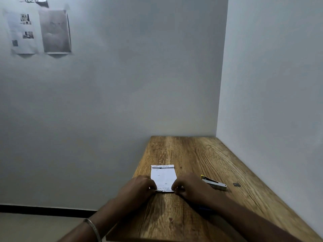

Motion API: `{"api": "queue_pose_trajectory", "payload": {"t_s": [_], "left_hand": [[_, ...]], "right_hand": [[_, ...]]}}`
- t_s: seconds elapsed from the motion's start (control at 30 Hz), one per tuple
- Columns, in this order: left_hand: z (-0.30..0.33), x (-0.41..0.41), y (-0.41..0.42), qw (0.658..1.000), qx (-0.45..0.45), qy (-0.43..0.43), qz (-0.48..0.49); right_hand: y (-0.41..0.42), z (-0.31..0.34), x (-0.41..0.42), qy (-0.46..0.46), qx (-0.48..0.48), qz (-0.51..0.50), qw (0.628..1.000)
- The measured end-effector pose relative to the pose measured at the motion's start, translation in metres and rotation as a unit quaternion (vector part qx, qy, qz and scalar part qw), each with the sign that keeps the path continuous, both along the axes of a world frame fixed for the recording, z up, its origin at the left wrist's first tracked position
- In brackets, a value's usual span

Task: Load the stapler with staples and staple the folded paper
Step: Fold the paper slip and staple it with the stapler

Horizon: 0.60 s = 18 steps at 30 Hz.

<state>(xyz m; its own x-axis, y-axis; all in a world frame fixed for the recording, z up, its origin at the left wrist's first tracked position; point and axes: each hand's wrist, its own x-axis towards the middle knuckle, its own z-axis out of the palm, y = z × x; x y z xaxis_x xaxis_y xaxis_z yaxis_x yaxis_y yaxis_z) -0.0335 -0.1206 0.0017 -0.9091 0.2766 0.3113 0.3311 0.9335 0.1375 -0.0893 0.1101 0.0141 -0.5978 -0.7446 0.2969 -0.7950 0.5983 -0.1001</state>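
Observation:
A folded white paper (163, 177) with printed text lies flat on the wooden table (195, 154). My left hand (139, 186) pinches its near left corner and my right hand (189, 186) pinches its near right corner. Right of my right hand lies a small stapler (215, 184), silver with a yellow end, partly hidden by that hand. Farther right on the wood rests a small dark strip of staples (236, 184). A blue object (204, 208) peeks out beneath my right forearm; I cannot tell what it is.
The table stands in a corner, with a wall along its far edge and another along its right side. Its left edge drops to the floor (35, 227). Printed sheets (40, 30) are taped high on the left wall.

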Motion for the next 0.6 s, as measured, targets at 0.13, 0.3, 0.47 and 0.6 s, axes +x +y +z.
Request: {"api": "queue_pose_trajectory", "payload": {"t_s": [0.13,0.3,0.47,0.6], "left_hand": [[-0.002,0.004,-0.003,0.999,0.024,0.017,0.017],[-0.004,0.005,-0.003,0.997,0.056,0.034,0.044],[-0.007,-0.002,-0.001,0.991,0.107,0.029,0.076],[-0.010,-0.007,0.001,0.985,0.129,0.039,0.106]], "right_hand": [[0.002,0.002,0.002,0.007,-0.001,0.001,1.000],[0.001,0.003,-0.002,0.007,-0.023,-0.016,1.000],[-0.006,0.000,-0.012,0.018,-0.033,-0.054,0.998],[-0.009,-0.007,-0.021,0.012,-0.033,-0.074,0.997]]}}
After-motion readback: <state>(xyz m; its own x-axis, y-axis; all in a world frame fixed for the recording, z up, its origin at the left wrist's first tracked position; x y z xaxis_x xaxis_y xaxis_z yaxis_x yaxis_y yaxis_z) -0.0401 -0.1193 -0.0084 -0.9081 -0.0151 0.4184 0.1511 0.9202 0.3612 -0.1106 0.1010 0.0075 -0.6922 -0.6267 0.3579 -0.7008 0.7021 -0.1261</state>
